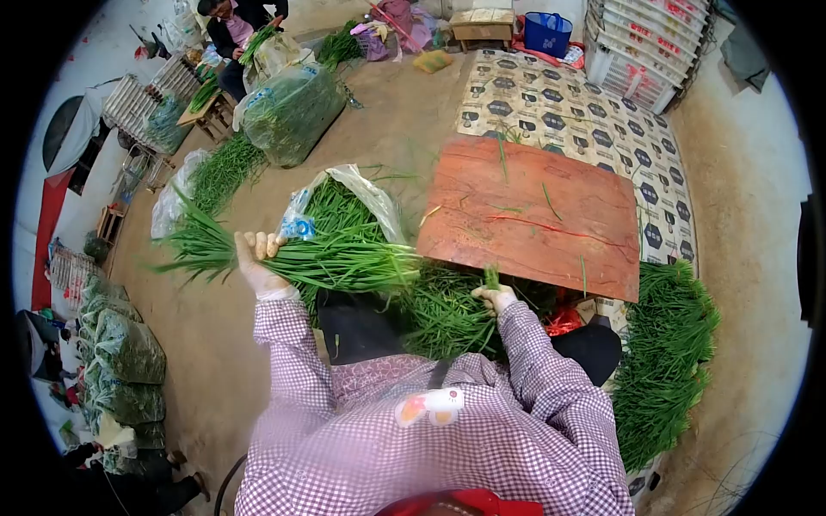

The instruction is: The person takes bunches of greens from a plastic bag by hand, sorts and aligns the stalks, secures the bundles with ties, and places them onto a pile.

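My left hand (261, 261), in a pale glove, is closed around a large bunch of green chives (348, 265). The leaf tips fan out to the left, and the pale stem ends point right toward the wooden board (533, 215). My right hand (495, 297) is closed on a small tuft of chives (492, 275) just below the board's near edge. Under my hands, loose chive leaves (452, 314) lie heaped over my lap. Behind the held bunch stands an open plastic bag (368, 196) full of chives. A few stray leaves and a red string lie on the board.
To the right, a thick row of chives (667, 365) lies on the patterned mat (594, 129). Stacked white crates (641, 64) and a blue basket (547, 36) stand at the back. A big stuffed bag (292, 112) and another person (231, 34) holding greens are at the back left.
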Demonstrator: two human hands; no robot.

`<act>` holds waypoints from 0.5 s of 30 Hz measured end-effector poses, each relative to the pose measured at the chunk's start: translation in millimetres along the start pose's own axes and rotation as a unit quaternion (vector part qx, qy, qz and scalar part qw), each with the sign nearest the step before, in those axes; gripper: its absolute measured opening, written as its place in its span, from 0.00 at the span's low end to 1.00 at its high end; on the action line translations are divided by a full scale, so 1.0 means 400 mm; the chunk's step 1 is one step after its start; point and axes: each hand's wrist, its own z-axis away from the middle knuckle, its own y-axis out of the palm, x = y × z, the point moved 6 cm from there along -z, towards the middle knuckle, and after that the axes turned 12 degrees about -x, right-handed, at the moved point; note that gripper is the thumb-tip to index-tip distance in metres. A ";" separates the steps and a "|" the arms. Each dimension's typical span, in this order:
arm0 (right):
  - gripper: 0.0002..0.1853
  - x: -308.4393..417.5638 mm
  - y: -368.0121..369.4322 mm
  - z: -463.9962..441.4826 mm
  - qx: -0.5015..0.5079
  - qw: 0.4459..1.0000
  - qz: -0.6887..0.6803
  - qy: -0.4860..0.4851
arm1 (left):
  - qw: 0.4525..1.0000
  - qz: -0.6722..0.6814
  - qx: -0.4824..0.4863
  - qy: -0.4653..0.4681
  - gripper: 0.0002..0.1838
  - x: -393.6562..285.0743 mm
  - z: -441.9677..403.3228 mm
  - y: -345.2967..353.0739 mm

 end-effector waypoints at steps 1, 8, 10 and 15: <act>0.11 0.028 0.039 0.039 0.080 0.997 0.002 -0.009 | 0.999 0.035 0.021 -0.016 0.18 0.007 -0.002 0.013; 0.26 0.068 0.337 0.213 0.340 0.922 -0.164 -0.081 | 0.983 0.133 0.049 -0.115 0.20 0.075 0.015 0.009; 0.17 0.092 0.272 0.217 0.256 0.964 -0.060 -0.048 | 0.982 0.141 0.064 -0.112 0.20 0.057 0.015 0.005; 0.13 0.129 0.114 0.207 0.157 0.969 -0.100 -0.162 | 0.964 0.160 0.163 -0.134 0.17 0.007 0.016 -0.002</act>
